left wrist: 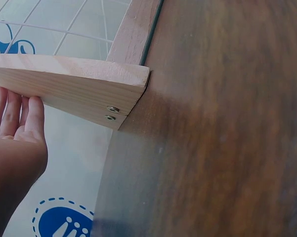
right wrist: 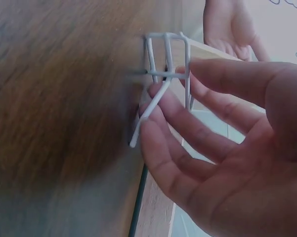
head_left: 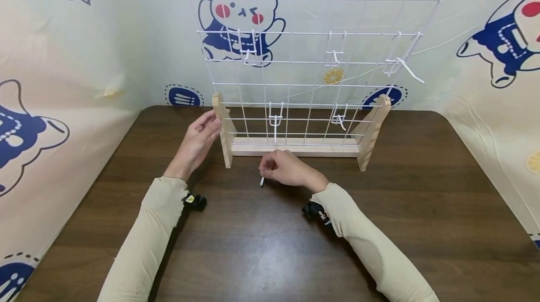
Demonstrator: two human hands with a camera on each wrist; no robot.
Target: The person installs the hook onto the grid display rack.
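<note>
My right hand (head_left: 287, 168) pinches a white wire hook (right wrist: 156, 100) low over the table, in front of the rack's base. In the right wrist view the thumb and fingertips are on the hook's wire frame, and its straight prong slants down past the fingers. My left hand (head_left: 198, 138) touches the left wooden upright (head_left: 225, 133) of a white wire grid rack (head_left: 274, 85). Seen from the left wrist, its fingers lie nearly straight against the outer face of that wooden side panel (left wrist: 89, 94).
Several white hooks hang on the grid, among them an upper right hook (head_left: 409, 70) whose prong sticks out sideways. A wooden crossbar (head_left: 295, 150) joins both uprights at the bottom. The brown table (head_left: 261, 245) meets a cartoon-printed cloth (head_left: 168, 34) behind the rack.
</note>
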